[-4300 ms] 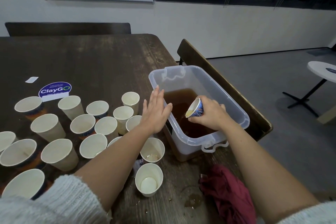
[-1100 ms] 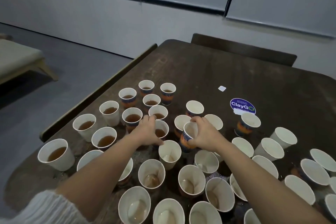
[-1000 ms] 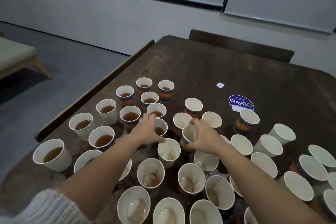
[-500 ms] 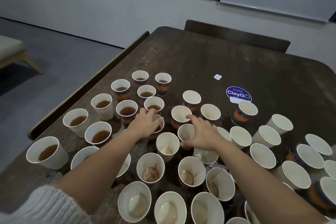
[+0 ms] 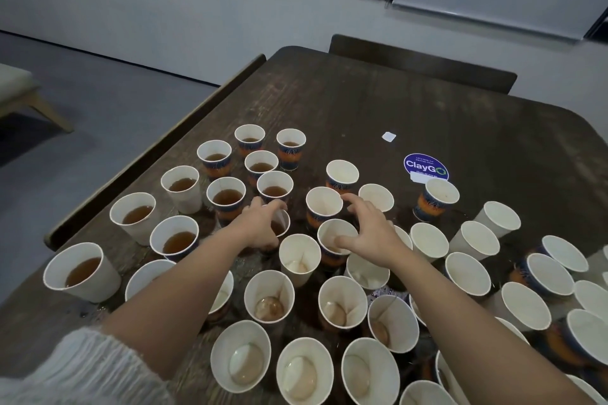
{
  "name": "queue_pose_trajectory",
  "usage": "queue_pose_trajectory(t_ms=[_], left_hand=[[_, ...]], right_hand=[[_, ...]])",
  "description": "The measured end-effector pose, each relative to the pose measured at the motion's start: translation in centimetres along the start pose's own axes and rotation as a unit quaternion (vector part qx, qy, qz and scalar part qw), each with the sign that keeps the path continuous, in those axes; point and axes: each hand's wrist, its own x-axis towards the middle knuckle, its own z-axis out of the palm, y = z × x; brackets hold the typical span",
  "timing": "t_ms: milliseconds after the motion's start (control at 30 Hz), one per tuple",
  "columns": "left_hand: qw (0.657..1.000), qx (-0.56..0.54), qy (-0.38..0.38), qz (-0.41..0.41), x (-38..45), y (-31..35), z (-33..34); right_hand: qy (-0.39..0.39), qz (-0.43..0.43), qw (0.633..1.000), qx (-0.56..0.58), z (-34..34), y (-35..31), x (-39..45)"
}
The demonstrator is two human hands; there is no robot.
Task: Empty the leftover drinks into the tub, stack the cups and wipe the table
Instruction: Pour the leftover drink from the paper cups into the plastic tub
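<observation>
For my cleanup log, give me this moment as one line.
stage: picking next full cup | left hand: grips cup with tea | right hand: open over emptied cup | tub: not in view

On the far part of the dark wood we see a round blue ClayGo sticker [image 5: 426, 167] with a small white label [image 5: 389, 136] lying a little beyond it. A dark bench back [image 5: 424, 62] stands along the far edge and another bench [image 5: 154, 148] runs along the left edge. Past them we see grey floor [image 5: 98, 89], a pale wall [image 5: 197, 10], and a light wooden seat [image 5: 19, 92] at far left.
</observation>
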Motion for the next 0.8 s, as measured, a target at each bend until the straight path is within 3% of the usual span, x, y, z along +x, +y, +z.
queue_pose_trajectory(t_ms=[200, 367, 500, 667, 800], left_hand=[[0.999, -0.017, 0.014, -0.023, -1.5, 0.3, -1.4], [0.998, 0.039, 0.043, -0.029, -4.3, 3.3, -5.3], [0.997, 0.034, 0.073, 0.014, -6.5, 7.2, -8.1], [0.995, -0.017, 0.051, 0.084, -8.6, 13.8, -9.0], [0.989, -0.018, 0.042, 0.144, -10.0, 20.8, -7.3]], right_hand=[[0.015, -0.029, 0.999, 0.024, -0.1, -0.8, -0.5], [0.010, -0.062, 0.995, 0.078, -1.0, -1.8, -1.0], [-0.017, -0.092, 0.986, 0.142, -2.1, -2.6, -1.6], [-0.044, -0.114, 0.963, 0.240, -5.0, -2.3, -3.2], [0.005, -0.116, 0.953, 0.281, -8.7, 1.2, -6.3]])
